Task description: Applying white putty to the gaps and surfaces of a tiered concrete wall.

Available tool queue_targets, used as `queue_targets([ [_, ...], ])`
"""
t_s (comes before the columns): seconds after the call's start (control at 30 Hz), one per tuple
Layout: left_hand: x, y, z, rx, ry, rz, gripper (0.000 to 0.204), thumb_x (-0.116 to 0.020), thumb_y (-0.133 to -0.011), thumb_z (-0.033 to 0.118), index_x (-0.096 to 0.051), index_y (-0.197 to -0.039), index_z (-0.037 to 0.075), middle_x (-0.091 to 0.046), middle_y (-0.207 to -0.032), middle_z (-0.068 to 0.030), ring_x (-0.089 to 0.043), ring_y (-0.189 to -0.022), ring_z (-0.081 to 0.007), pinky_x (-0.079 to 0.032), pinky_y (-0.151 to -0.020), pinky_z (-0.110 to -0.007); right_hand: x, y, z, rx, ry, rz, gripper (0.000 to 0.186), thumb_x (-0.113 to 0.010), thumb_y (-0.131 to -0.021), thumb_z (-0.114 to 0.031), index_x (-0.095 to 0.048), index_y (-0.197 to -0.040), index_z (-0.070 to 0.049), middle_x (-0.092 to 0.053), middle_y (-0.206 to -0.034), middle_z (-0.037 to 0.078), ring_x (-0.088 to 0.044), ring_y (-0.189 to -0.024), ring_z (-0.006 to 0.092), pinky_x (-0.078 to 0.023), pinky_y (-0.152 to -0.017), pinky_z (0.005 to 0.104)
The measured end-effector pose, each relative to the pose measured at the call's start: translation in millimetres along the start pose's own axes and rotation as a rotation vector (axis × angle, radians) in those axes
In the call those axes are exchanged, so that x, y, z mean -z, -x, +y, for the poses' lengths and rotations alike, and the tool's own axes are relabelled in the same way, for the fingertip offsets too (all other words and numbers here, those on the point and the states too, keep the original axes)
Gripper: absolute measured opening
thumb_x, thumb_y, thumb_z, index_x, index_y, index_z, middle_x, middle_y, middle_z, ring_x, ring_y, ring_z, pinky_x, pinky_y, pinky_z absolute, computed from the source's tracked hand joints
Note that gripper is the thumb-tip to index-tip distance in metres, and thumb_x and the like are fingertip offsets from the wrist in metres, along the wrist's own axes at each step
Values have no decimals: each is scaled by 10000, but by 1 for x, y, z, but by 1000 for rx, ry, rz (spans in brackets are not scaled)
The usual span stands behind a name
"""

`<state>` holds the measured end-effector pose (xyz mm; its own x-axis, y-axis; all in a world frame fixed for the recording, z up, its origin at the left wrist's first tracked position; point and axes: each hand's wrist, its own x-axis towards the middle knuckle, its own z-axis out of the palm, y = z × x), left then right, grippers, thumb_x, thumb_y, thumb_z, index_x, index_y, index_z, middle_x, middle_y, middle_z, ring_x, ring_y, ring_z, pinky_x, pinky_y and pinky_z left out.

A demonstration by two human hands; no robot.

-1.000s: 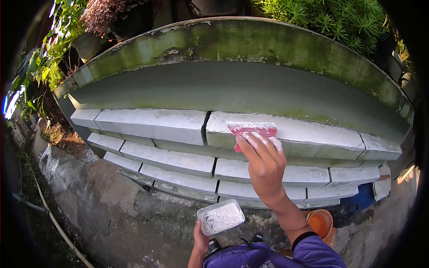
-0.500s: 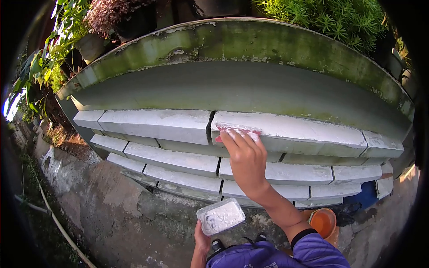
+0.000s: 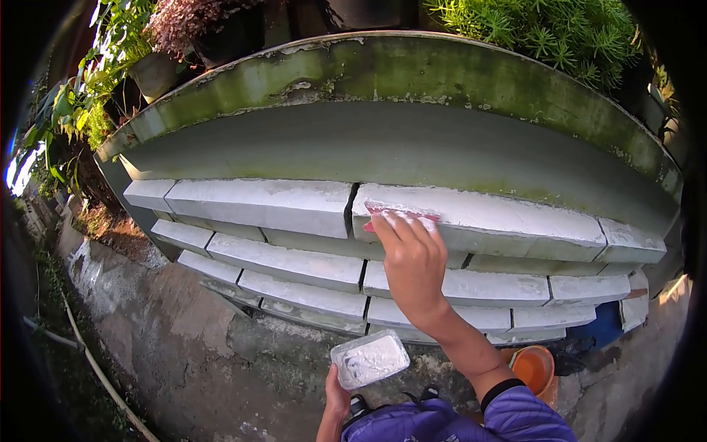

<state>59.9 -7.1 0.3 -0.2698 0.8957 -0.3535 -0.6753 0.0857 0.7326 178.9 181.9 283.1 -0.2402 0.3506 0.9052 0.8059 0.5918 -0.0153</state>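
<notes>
With bent fingers, my right hand [image 3: 414,258] grips a pink flat scraper [image 3: 403,214] whose edge rests on the top of the upper right white block [image 3: 508,214]. White paste coats its blade and my fingertips. A rough, wet-looking white layer covers that block's top. Lower down, my left hand [image 3: 337,392] holds a clear rectangular tub [image 3: 370,359] by its left side. White paste with a hollow in it fills part of the tub. The thumb lies along the rim, and the remaining fingers are hidden beneath.
Lower rows of white blocks [image 3: 294,264] step down below, with dark gaps between them. Behind rises a mossy green wall [image 3: 412,70], potted plants [image 3: 545,33] on top. An orange bucket [image 3: 532,370] stands on the ground at right, near a blue object [image 3: 607,324].
My right hand has slid the scraper slightly to the right along the block top. The tub in my left hand has shifted a little right and down.
</notes>
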Motion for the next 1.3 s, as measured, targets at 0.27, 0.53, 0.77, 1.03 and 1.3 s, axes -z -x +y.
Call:
queue_targets([
  [0.27,-4,-2,5,14,7,-3,587,-403,-1046,494,-490,-1438,66,-605,-1379,-75,-575,-1270,-239,-432,-1082,-414,-25,0,11,20,60,-194,210,-672,-787,-44,-718,-991,-64,-707,-958,62,-669,-901,208,-504,-798,352],
  [0.53,4,-1,-3,-5,-19,-18,604,-398,-1040,515,-490,-1437,69,-607,-1379,-72,-580,-1267,-237,-440,-1073,-414,-20,-15,9,9,134,-20,122,-681,-805,-85,-682,-925,-62,-668,-895,40,-637,-853,181,-498,-775,329],
  [0.77,2,-2,-4,11,-10,-26,602,-380,-1047,508,-484,-1440,63,-604,-1384,-81,-582,-1266,-247,-441,-1073,-421,2,23,9,24,69,-98,253,-679,-796,-59,-723,-1046,-58,-731,-1058,87,-679,-1010,230,-521,-851,357],
  [1.03,-7,0,-3,18,-26,-65,599,-378,-1054,492,-464,-1456,56,-584,-1407,-88,-552,-1305,-254,-415,-1108,-435,-19,0,22,8,93,-5,262,-681,-809,-70,-718,-1068,-56,-726,-1090,97,-679,-1034,269,-521,-876,391],
  [1.3,0,0,-6,10,-4,-22,596,-380,-1054,489,-468,-1452,55,-592,-1398,-87,-567,-1290,-257,-424,-1100,-432,4,45,2,96,37,-52,324,-678,-786,-67,-733,-1105,-63,-730,-1127,97,-690,-1038,271,-524,-888,397],
])
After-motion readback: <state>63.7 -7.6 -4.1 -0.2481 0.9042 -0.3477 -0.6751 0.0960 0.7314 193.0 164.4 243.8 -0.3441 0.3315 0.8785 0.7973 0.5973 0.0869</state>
